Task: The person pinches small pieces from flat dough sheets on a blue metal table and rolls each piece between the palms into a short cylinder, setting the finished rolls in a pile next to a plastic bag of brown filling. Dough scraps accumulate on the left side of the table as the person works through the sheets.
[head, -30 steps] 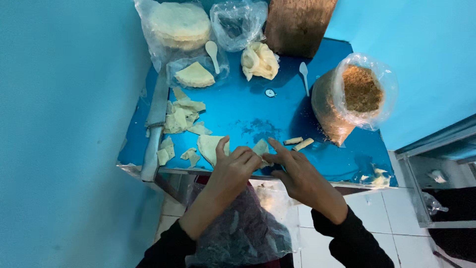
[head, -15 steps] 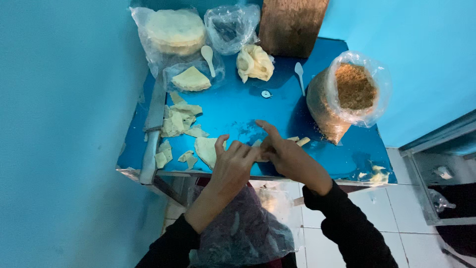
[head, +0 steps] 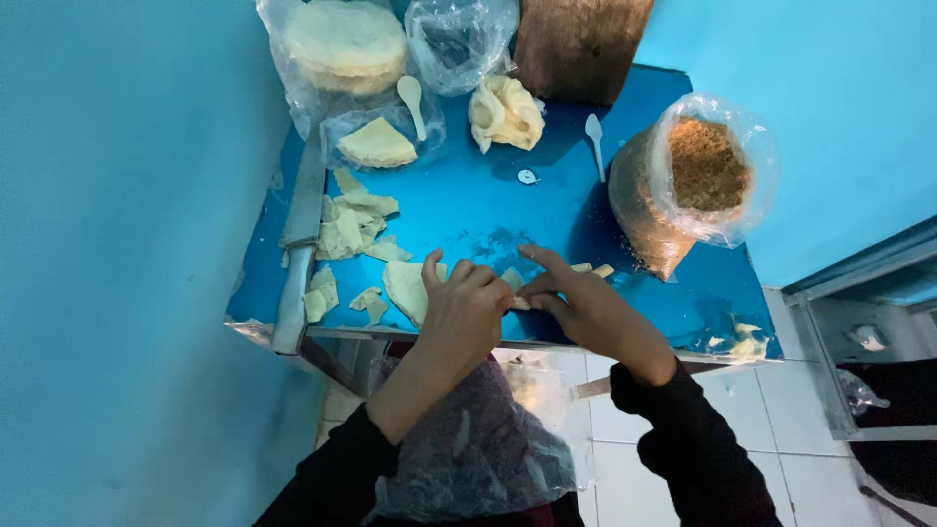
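A blue table (head: 488, 210) fills the corner between two blue walls, and the person leans over its near edge. On the right side of it stands a clear bag of brown crumbs (head: 698, 185), open at the top. At the back left, a stack of round dough sheets (head: 344, 44) sits inside clear plastic, with a folded wedge of dough (head: 376, 146) just in front of it and a crumpled lump of dough (head: 506, 112) to the right. A long knife (head: 298, 254) lies along the left edge, beside a scatter of dough offcuts (head: 351, 229). Two white plastic spoons lie on the table, one (head: 412, 98) near the wedge and one (head: 593, 137) near the crumb bag.

At the near edge the left hand (head: 467, 307) and right hand (head: 581, 303) come together, fingertips meeting. Between them, pinched narrowly by both, is a small piece of dough (head: 517, 301), low over the table top. The left hand's fingers are curled in; the right hand's index finger stretches out flat. A larger dough piece (head: 405, 291) lies just left of the left hand, partly under it.
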